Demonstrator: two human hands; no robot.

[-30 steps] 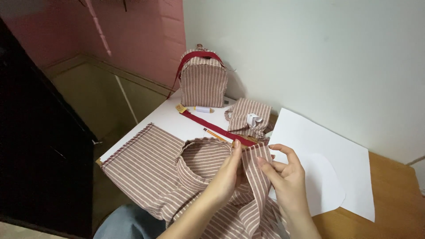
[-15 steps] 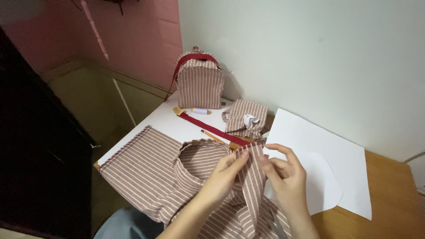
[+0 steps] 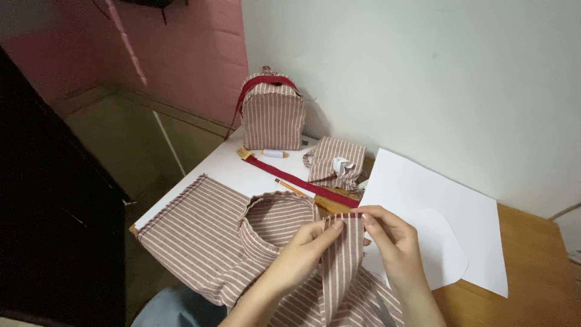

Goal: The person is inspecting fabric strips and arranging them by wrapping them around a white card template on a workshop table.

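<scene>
Fingers [image 3: 330,227] on upright striped fabric strip [image 3: 340,266]

Lower end of the striped fabric strip [image 3: 341,266] past the bottom edge.

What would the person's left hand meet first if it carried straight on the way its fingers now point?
Most likely the red zipper strip. The left hand pinches the striped fabric strip, fingers aimed up and right towards the table's far side. Depth is unclear, so it might pass above the zipper.

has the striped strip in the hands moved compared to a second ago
Cannot tell. The striped strip stays pinched between both hands just below the red zipper, much as before; the small shift matches camera movement.
</scene>
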